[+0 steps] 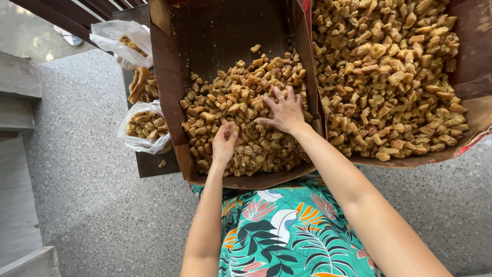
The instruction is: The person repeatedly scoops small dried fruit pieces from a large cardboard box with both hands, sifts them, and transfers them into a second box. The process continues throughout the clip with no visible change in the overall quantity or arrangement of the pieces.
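Golden-brown fried snack pieces point(241, 110) fill a cardboard box point(169, 77) at frame centre. Right hand point(284, 113) lies flat on the heap, fingers spread wide — left hand point(224, 143), just below-left, has fingers curled narrowly into the pieces.

Snack pieces point(241, 110): golden-brown, irregular fried chunks, heaped loose at frame centre, sloping toward the lower edge. Box point(169, 77): brown cardboard, open-topped, flaps raised, upper portion of its floor bare and crumb-dusted. It sits at centre frame, partly over the lap.
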